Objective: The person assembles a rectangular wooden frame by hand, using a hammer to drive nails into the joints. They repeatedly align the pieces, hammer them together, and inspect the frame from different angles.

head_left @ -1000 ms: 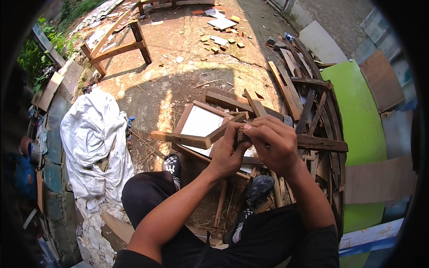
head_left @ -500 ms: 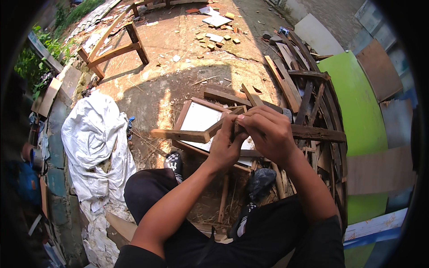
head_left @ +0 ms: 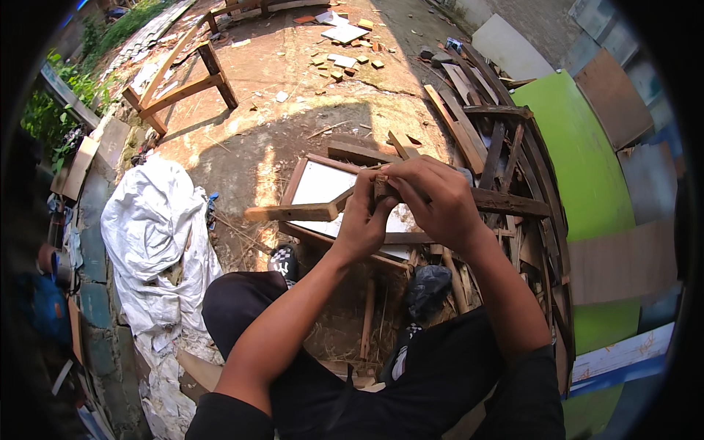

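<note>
Both of my hands meet in front of me over a pile of old timber. My left hand [head_left: 364,224] is closed around a brown wooden batten [head_left: 382,187], whose end shows between my hands. My right hand [head_left: 438,202] closes on the same batten's end from the other side, fingertips pinched together; anything small between them is hidden. Just under the hands lies a wood-framed white panel [head_left: 323,185]. Beside my left hand a short wooden piece [head_left: 292,213] sticks out to the left across the panel's edge.
Stacked dark planks [head_left: 506,154] rise at the right, next to a green board [head_left: 583,154]. A white cloth sack [head_left: 158,242] lies at the left. A wooden frame [head_left: 183,94] stands farther off, with small wood blocks [head_left: 337,75] on the ground. A black plastic bag [head_left: 427,292] sits near my foot.
My hands have shifted slightly left and up, still together on the batten, and its end shows more plainly. The whole view has tilted a little.
</note>
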The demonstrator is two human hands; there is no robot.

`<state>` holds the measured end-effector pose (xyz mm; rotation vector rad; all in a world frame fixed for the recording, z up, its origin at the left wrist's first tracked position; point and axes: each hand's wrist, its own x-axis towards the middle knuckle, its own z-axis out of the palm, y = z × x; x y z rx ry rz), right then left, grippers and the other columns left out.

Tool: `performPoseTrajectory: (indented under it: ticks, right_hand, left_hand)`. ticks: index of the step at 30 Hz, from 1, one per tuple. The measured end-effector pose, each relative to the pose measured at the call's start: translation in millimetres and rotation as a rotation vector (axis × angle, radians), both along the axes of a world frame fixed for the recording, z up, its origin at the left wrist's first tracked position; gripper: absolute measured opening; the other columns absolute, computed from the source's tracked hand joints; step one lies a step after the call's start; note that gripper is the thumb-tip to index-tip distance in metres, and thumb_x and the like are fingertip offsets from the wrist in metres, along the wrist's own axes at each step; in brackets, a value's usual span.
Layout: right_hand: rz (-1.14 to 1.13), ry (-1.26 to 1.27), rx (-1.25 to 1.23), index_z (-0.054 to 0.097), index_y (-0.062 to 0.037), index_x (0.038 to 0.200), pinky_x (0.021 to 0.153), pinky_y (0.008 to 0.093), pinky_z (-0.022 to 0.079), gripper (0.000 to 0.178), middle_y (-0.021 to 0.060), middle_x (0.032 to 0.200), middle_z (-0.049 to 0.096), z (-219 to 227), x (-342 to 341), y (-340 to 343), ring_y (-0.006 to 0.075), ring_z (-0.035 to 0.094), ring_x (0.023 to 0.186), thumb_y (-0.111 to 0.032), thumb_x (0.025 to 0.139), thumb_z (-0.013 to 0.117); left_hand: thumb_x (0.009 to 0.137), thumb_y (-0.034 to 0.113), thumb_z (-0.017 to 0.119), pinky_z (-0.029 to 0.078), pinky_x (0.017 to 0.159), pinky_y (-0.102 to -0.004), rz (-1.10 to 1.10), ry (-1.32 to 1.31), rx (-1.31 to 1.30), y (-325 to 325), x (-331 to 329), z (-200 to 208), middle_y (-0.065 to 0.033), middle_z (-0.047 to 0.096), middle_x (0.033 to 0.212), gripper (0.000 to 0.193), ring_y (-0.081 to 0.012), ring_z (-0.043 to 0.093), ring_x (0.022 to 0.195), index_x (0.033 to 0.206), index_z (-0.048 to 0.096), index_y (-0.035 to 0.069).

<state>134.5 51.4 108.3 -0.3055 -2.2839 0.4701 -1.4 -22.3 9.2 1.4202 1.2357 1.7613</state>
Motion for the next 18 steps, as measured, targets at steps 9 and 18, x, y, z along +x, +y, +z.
performPoseTrajectory:
  ticks: [9,18]
  right_hand:
    - [0.014,0.155,0.035,0.074,-0.0013,0.102,0.066,0.0344,0.056,0.014,0.0121,0.087,0.074,25.7,31.1,5.9,0.0221,0.071,0.074,-0.003,0.089,0.075]
    - [0.488,-1.210,-1.016,0.074,-0.0013,0.121,0.084,0.0358,0.058,0.034,0.0136,0.103,0.079,-35.9,103.4,-17.4,0.0239,0.075,0.095,-0.027,0.101,0.064]
  left_hand:
    - [0.105,0.007,0.057,0.046,0.094,-0.0294,-0.132,-0.173,-0.054,2.5,8.6,-1.8,-0.0090,0.062,0.112,0.029,-0.0134,0.056,0.105,0.130,0.044,0.006]
    - [0.105,0.015,0.061,0.046,0.087,-0.0302,-0.071,-0.129,-0.085,-4.8,-2.4,-16.9,-0.0074,0.059,0.104,0.032,-0.0140,0.053,0.096,0.130,0.044,0.005]
